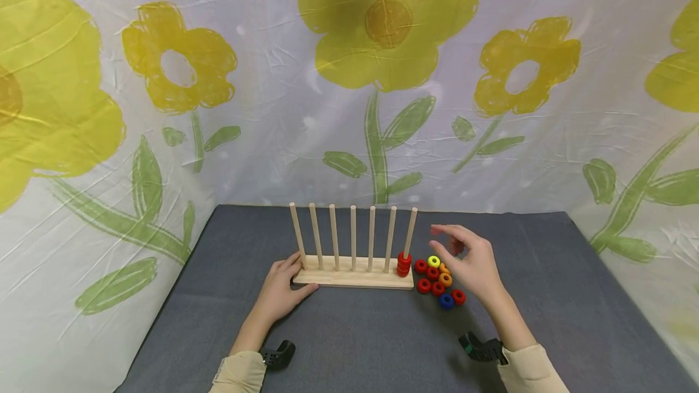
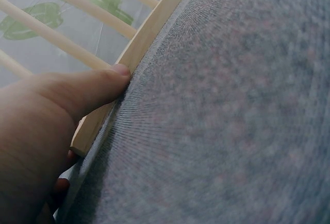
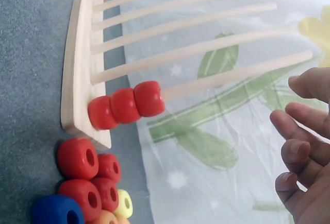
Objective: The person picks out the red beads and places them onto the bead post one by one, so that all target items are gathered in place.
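A wooden peg rack (image 1: pixel 352 279) with several upright pegs stands on the cloth. My left hand (image 1: pixel 278 293) grips its left end, thumb (image 2: pixel 111 82) along the front edge of the base and fingers round the far side. Three red beads (image 3: pixel 126 105) are stacked at the foot of the rightmost peg (image 1: pixel 411 232). Right of that peg, my right hand (image 1: pixel 472 262) hangs in the air above the loose beads. Its fingers (image 3: pixel 304 154) are loosely bent and apart from the thumb, with nothing between them.
Beside the rack's right end lie several loose red beads (image 1: pixel 423 285), a blue bead (image 1: pixel 446 301), a yellow bead (image 1: pixel 434 261) and orange beads (image 1: pixel 445 279). Dark grey cloth (image 1: pixel 360 338) covers the table. A flower-printed curtain (image 1: pixel 262 156) hangs behind and at the sides.
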Tool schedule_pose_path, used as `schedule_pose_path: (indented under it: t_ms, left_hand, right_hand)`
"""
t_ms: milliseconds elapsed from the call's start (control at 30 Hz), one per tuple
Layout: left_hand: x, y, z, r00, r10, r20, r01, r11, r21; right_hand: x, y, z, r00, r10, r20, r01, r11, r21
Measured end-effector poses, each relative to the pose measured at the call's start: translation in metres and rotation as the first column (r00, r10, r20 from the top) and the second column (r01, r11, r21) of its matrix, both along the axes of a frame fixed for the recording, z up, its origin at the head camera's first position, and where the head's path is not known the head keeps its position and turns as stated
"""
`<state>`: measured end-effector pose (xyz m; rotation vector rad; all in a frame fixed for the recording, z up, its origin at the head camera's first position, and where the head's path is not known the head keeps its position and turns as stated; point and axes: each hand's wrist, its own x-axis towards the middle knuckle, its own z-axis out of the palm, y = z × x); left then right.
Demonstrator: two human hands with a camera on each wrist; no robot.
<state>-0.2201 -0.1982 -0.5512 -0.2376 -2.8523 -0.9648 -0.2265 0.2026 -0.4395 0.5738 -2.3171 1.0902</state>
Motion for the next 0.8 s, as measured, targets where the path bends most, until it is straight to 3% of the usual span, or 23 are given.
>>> schedule_pose_path:
  t_ms: [800]
  left_hand:
    - [0.0,0.0,-0.001,1.0,-0.003,0.002,0.003,1.0,-0.001]
  right_hand:
    - [0.013,0.02,-0.021,0.999,-0.033,0.036,0.034,0.999,-0.022]
